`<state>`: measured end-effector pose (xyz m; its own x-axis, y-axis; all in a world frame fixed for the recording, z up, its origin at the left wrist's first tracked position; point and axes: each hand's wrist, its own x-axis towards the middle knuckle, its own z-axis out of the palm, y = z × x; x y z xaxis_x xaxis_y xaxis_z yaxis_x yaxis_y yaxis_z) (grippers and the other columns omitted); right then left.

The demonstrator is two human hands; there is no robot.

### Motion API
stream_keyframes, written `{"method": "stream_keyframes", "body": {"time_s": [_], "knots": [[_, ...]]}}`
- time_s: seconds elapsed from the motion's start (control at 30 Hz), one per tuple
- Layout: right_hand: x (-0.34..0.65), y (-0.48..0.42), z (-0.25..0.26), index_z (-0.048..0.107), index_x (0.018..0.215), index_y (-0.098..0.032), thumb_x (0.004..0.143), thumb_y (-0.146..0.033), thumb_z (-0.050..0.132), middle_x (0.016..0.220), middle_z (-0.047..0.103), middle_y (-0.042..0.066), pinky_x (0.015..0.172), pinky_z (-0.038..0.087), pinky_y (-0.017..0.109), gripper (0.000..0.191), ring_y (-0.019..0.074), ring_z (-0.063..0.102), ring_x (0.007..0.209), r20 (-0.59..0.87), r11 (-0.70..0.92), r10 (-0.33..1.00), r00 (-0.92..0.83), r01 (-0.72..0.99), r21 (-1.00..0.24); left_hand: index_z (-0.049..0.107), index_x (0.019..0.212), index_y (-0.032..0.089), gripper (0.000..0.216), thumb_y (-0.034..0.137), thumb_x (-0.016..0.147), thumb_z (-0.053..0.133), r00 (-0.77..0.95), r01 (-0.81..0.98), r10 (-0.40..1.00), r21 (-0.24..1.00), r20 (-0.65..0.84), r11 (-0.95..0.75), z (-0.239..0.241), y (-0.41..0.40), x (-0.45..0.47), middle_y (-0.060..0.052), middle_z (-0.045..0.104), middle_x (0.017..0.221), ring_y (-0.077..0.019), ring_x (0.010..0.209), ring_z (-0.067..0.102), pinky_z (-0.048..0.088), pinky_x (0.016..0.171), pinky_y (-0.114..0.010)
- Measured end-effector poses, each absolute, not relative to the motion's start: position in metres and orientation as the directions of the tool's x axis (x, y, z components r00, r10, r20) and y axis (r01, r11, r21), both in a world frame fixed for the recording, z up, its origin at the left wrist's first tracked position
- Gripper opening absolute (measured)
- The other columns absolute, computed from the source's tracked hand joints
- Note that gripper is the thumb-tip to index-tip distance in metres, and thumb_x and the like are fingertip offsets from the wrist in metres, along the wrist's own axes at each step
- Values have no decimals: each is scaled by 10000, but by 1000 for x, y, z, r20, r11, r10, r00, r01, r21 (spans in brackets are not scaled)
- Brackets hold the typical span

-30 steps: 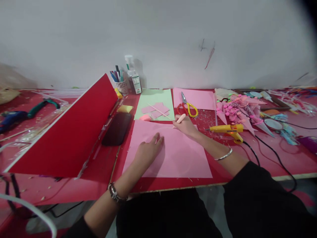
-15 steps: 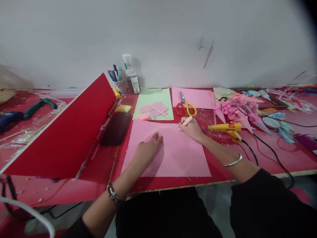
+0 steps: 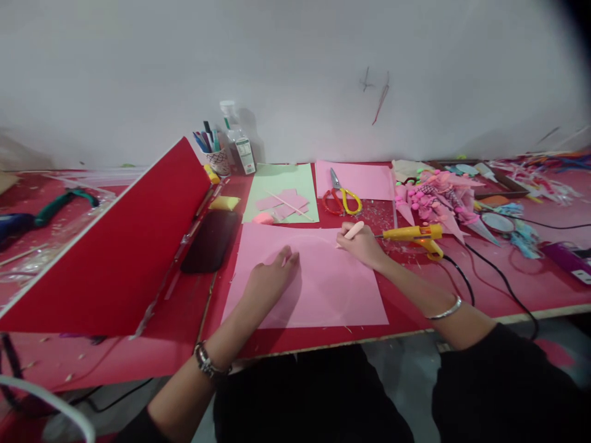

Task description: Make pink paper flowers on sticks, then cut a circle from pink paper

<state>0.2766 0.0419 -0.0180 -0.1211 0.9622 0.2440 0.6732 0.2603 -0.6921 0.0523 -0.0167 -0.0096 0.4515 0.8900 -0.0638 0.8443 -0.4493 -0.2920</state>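
Observation:
A pink sheet of paper (image 3: pixel 323 301) lies flat on the red table in front of me. My left hand (image 3: pixel 272 280) rests on its left half, fingers spread and pressing down. A large, faint round outline shows on the sheet; whether it is a drawn line or the edge of something clear I cannot tell. At the sheet's upper right, my right hand (image 3: pixel 364 246) is closed around a pale peach pen (image 3: pixel 354 230), tilted with its tip down at the paper. Scissors (image 3: pixel 342 198) with red and yellow handles lie just beyond the sheet.
Right of the paper lie a yellow glue gun (image 3: pixel 413 234) with its cord and a pile of pink cones (image 3: pixel 441 200). At left lean a red board (image 3: pixel 120 252) and a dark phone (image 3: pixel 210 241). Behind stand a pen cup (image 3: pixel 217 161), a bottle (image 3: pixel 241 151) and green paper (image 3: pixel 295 178).
My right hand has moved the pen slightly down and right along the faint round outline. The left hand stays in place on the paper. The whole view has shifted a little.

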Motion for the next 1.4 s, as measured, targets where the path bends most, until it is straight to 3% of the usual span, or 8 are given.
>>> {"method": "stream_keyframes", "body": {"time_s": [0.4,0.8,1.17,1.4], "knots": [[286,25,-17,323,499,-191,674,-196,457,430,386,-60,418,247,201,220,77,370,409,260,272,957,-125,688,-673,323,1249,240,373,233,880,268,431,873,900,-218,-70,-435,-12,-16,51,-129,298,1361,-164,632,617,480,536,-316],[292,1,-16,364,514,-188,692,-185,455,460,507,-39,410,274,188,200,90,464,433,174,218,976,-134,666,-714,303,1284,218,461,111,835,289,442,870,894,-211,-69,-446,-8,-18,51,-125,290,1370,-178,657,617,474,552,-321],[292,-18,-17,367,524,-189,709,-180,461,474,494,-39,425,312,190,208,104,508,466,133,201,979,-154,614,-763,335,1265,193,453,71,839,240,461,848,887,-274,-37,-453,-8,-18,52,-123,327,1353,-175,685,619,487,533,-302],[290,-34,-15,361,519,-192,711,-187,457,466,453,-43,412,313,190,215,104,494,454,100,176,982,-159,592,-786,314,1278,198,468,65,834,255,445,859,891,-240,-87,-452,-4,-17,53,-139,303,1362,-176,667,622,497,560,-329]]}}
